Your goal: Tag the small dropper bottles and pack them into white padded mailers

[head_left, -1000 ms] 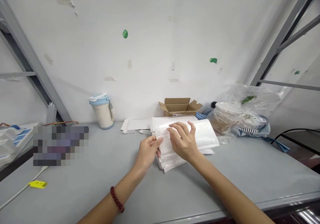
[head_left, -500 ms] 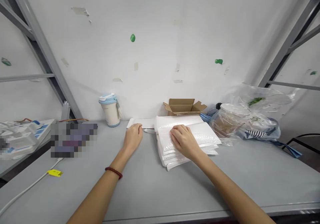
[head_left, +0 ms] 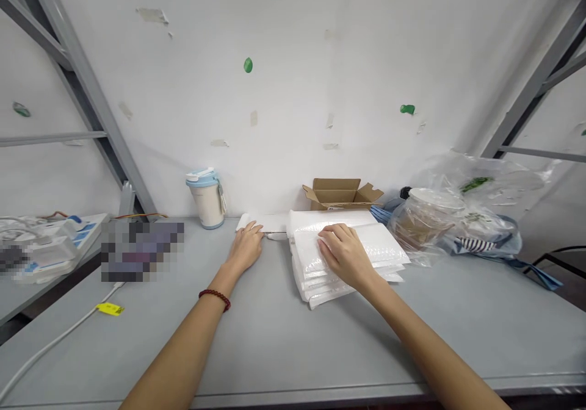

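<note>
A stack of white bubble mailers [head_left: 366, 257] lies on the grey table [head_left: 284, 343] ahead of me. My right hand [head_left: 347, 254] rests flat on top of the stack, fingers spread. My left hand [head_left: 246, 246] reaches to the left of the stack, its fingertips on flat white sheets [head_left: 268, 222] lying near the wall; the fingers are loosely curved and I cannot see anything held in them. A red bead bracelet [head_left: 215, 298] is on my left wrist.
A blue-lidded cup [head_left: 207, 197] stands by the wall. Behind the stack is an open cardboard box [head_left: 341, 193]. At right is a clear plastic bag with containers [head_left: 451, 215]. A white cable with a yellow tag [head_left: 108, 308] runs at left. Grey frame struts stand on both sides.
My left hand left the stack's left edge and moved left and forward to the flat white sheets. My right hand stayed on the stack and flattened onto it.
</note>
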The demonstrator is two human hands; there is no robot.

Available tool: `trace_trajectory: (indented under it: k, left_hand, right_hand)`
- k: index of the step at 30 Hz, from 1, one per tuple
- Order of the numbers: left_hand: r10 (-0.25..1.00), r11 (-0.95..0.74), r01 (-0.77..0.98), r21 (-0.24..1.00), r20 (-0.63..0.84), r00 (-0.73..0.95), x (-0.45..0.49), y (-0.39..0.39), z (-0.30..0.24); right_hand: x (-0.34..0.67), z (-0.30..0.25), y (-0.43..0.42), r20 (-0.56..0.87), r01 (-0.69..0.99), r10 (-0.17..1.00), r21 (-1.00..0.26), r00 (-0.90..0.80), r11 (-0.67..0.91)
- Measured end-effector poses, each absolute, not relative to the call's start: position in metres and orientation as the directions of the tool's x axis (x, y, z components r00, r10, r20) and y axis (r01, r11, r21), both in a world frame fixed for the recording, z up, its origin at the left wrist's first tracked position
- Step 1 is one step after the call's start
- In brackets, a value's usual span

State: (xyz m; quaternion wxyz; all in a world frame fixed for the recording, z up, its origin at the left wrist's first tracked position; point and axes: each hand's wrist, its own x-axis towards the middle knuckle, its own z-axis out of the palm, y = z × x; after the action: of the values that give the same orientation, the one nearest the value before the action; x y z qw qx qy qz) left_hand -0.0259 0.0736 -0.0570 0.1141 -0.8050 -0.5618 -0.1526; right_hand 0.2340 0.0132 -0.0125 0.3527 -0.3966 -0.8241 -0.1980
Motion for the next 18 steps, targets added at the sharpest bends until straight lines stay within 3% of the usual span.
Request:
trace_trajectory:
  k: [8,18]
  left_hand:
    - [0.909,-0.285,0.956,-0.062,0.299,0.291,-0.020,0.071,-0.061]
    - [0.876,-0.299,0.949,-0.097,0.367,0.313,-0.017,0.063,-0.055]
  right_hand:
    - [0.232,-0.015,0.015,0.717,0.790,0.535,0.037,-0.447,0.612]
    - [0.232,-0.015,0.015,0.731,0.796,0.531,0.028,-0.429,0.605]
